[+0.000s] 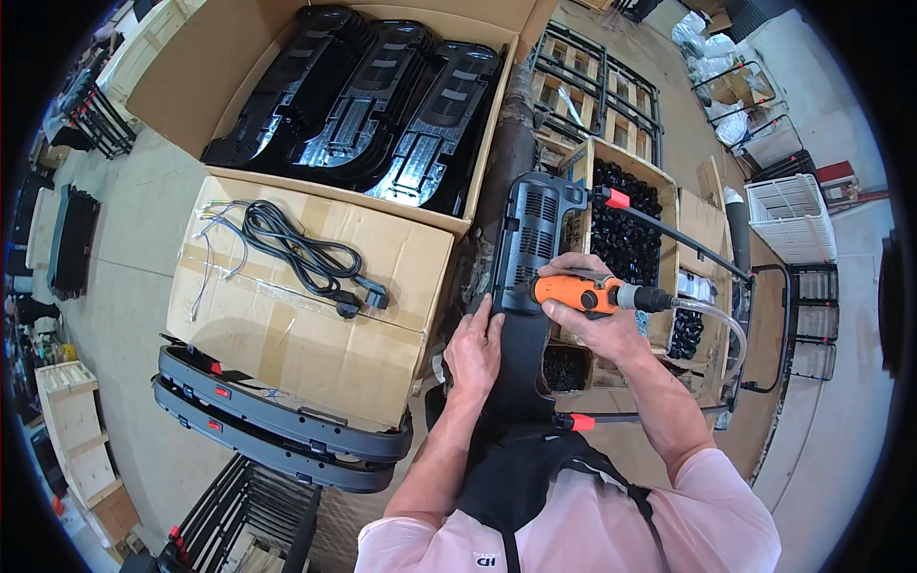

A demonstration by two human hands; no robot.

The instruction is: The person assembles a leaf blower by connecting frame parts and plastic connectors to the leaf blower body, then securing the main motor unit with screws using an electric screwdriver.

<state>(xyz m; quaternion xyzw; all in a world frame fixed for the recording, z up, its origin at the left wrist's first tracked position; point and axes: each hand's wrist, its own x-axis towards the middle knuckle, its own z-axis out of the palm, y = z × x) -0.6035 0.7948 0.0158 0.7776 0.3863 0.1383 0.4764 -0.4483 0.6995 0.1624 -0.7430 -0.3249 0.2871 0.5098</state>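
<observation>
A black plastic housing (537,229) with vent slots lies lengthwise in front of me. My left hand (472,355) is closed over its left edge, thumb and forefinger on top; the other fingers are partly hidden. In my right hand (611,329) is an orange pneumatic screwdriver (573,292), lying nearly level with its tip end towards the housing. The tip itself is hidden by the tool body and fingers. A clear air hose (731,329) curves away from the tool's rear. Black frame tubes (683,239) with red end pieces (618,199) extend right from the housing.
At the upper left, an open carton (353,181) holds stacked glossy black covers (435,124). On a closed carton (287,325) lies a coiled black power cable (296,248). Curved grey parts (277,430) stand below it. A wooden bin (659,191) of small black parts stands right.
</observation>
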